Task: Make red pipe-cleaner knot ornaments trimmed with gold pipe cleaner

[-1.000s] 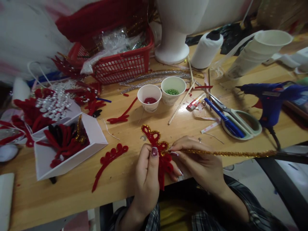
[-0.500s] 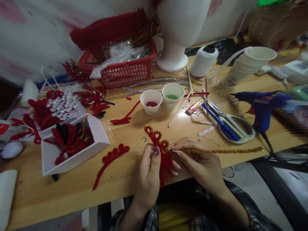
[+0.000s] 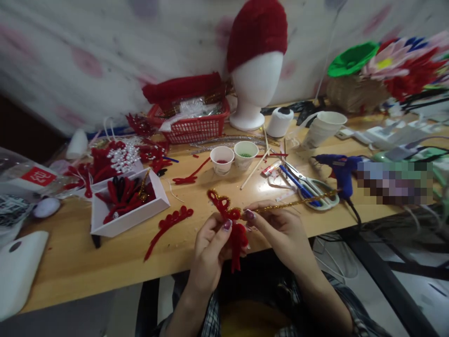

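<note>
Near the table's front edge, my left hand (image 3: 209,248) pinches a red fuzzy piece (image 3: 237,238) with looped shapes between thumb and fingers. Gold tinsel edges its upper loops. My right hand (image 3: 280,229) is closed on the gold tinsel stem (image 3: 298,203), close to the loops; its free end runs off to the right over the scissors. A second red looped piece (image 3: 170,224) lies on the table, left of my left hand. Beyond the hands stand a cup of red beads (image 3: 222,168) and a cup of green beads (image 3: 245,164).
A white box (image 3: 131,222) of red stems is at the left. Scissors (image 3: 329,196), a blue pen (image 3: 293,179) and a blue glue gun (image 3: 343,171) lie at the right. Behind are a red basket (image 3: 198,131) and a white foam head (image 3: 257,79) with a red cap.
The view has tilted up, showing the red cap and flowers. The tinsel's free end now slants upward to the right. Both hands keep their holds.
</note>
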`<state>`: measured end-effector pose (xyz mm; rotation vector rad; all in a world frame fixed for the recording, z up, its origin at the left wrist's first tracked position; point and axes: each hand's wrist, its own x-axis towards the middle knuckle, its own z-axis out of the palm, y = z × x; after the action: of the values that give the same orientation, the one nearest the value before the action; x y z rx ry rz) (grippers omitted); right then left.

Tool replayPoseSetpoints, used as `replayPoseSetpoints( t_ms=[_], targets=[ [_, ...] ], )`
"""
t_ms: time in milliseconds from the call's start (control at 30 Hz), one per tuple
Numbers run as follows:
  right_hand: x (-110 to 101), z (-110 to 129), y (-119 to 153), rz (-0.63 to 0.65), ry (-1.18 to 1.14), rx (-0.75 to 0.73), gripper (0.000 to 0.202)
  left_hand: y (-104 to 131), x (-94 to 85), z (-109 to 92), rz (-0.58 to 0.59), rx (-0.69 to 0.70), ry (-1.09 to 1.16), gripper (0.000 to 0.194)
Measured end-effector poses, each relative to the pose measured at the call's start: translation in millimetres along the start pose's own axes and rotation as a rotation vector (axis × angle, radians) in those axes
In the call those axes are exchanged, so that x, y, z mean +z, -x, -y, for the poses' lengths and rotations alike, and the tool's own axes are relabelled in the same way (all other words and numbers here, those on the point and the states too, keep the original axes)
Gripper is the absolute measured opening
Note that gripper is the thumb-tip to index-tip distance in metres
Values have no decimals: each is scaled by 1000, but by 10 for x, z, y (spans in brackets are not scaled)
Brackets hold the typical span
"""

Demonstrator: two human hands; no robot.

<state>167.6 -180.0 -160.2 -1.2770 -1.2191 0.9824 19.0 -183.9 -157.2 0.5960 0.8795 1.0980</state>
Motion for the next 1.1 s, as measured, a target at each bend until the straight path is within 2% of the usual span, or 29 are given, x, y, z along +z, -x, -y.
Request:
replayPoseSetpoints(
  t_ms=[133,233,300,367,400,433,467,533,567,600,633,700,867,967,1100],
  targets=[
    [71,53,-53,82,-122,15,27,-17,11,12,15,76,73,26],
    [63,108,-56,135,-121,56,36,-67,29,19,-15,132,100,28],
    [-50,139,1,220,-48,84,36,-92,35,19,-52,161,94,30],
    [-284,151,91,263,56,89,31,-107,29,22,-89,192,75,31],
    [-443,145,134,214,109,79,30,-111,21,28,-103,207,63,32],
    [-622,132,166,81,171,48,30,-113,10,37,-118,222,54,32],
    [-812,111,181,-114,235,-4,32,-116,-3,49,-130,234,47,32],
    [-1181,48,136,-615,390,-70,34,-119,-34,79,-135,251,34,31],
    [-1340,9,73,-752,480,-60,36,-120,-51,95,-129,254,27,31],
    [-1472,-33,-13,-828,589,-42,40,-122,-69,111,-122,250,18,31],
    [-1573,-77,-119,-806,688,-8,45,-123,-88,125,-117,244,10,32],
    [-1684,-163,-358,-727,723,-7,49,-128,-128,145,-120,224,-1,37],
    [-1672,-294,-830,-577,727,-28,36,-151,-213,144,-135,188,-21,39],
    [-1647,-281,-912,-545,690,-23,32,-163,-231,133,-142,183,-45,39],
    [-1629,-144,-819,-587,636,-13,35,-175,-244,128,-123,154,-72,38]
  ],
)
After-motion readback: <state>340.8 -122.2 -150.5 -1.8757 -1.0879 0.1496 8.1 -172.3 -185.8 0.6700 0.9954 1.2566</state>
